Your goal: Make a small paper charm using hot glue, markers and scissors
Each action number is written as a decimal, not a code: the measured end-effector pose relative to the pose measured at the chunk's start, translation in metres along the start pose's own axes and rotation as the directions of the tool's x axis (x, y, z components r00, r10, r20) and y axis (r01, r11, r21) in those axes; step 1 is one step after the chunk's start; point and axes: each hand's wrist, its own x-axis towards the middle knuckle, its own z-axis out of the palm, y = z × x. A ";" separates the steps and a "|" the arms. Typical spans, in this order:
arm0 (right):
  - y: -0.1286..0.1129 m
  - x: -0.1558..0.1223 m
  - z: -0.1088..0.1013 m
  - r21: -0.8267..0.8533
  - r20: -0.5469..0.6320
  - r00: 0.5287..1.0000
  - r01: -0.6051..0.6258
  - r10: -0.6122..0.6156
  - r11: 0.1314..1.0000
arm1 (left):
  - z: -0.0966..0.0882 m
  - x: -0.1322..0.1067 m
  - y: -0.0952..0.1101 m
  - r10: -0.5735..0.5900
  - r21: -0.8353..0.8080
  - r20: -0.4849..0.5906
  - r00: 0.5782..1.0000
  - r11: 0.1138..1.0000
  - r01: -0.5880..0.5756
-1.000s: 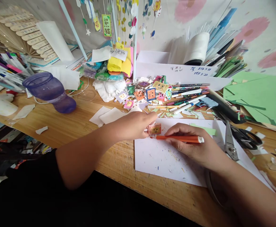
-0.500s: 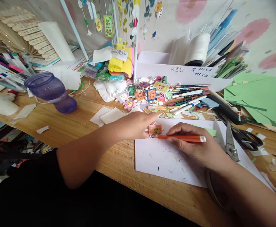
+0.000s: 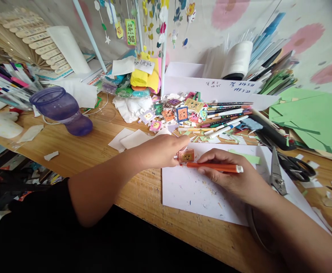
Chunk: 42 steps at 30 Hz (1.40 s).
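Between the fingers of my left hand (image 3: 168,149) is a small square paper piece (image 3: 186,156), coloured orange-brown with a drawn face. My right hand (image 3: 225,167) is closed around an orange marker pen (image 3: 214,167), its tip pointing left at the lower edge of that paper piece. Whether the tip touches is too small to tell. Both hands are over a white sheet of paper (image 3: 194,189) speckled with ink marks. Just beyond lies a pile of similar small drawn squares (image 3: 182,113), beside several pens (image 3: 225,123).
Scissors (image 3: 295,167) lie right of the sheet, near green paper (image 3: 310,117). A purple vase-shaped container (image 3: 63,110) stands at the left, by a box of markers (image 3: 9,83) and a white cup (image 3: 0,125). Paper scraps (image 3: 51,156) are scattered on the wooden table (image 3: 103,132).
My right hand and the orange marker have shifted slightly left, along the lower edge of the paper piece. My left hand stays almost still.
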 end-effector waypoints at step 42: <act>0.018 0.004 -0.012 0.533 -0.277 0.945 -0.001 0.176 0.846 | -0.007 0.010 -0.022 0.048 -0.040 0.086 0.995 0.998 -0.045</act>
